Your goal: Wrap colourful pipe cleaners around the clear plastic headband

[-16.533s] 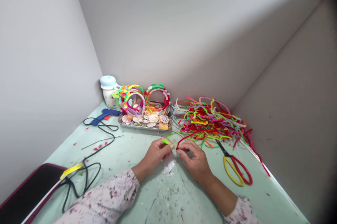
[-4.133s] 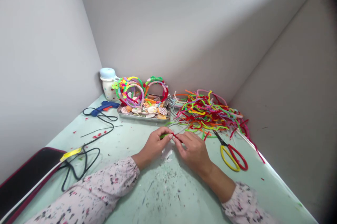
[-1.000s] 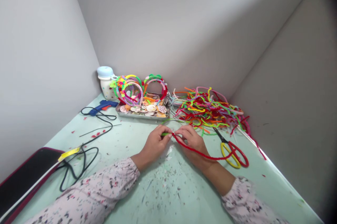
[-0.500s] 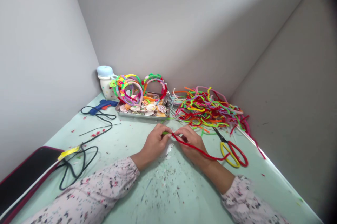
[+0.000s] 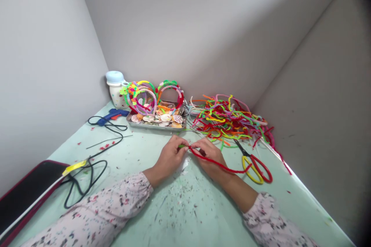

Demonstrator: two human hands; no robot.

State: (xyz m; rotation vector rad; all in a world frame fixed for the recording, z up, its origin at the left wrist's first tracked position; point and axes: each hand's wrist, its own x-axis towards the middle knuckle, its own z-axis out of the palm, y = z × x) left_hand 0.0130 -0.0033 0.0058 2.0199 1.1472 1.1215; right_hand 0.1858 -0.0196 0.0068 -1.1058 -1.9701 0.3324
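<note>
A red pipe cleaner runs from between my fingertips across the back of my right hand, its loose end near the wrist. My left hand is closed in a pinch on a short green fuzzy piece, right beside the red one. My right hand pinches at the red pipe cleaner where it meets the green. Behind the fingers a thin, pale curved band arches up; whether it joins the pieces in my fingers is hidden. Right of my right hand lie scissors with one yellow and one red handle.
A metal tray of shells holds several pipe-cleaner-wrapped headbands. Right of it spreads a heap of coloured pipe cleaners. To the left are a white jar, a blue glue gun, black cable and a dark mat.
The loose end of the red pipe cleaner has lifted slightly near my right wrist. Both hands keep nearly the same pinch and place.
</note>
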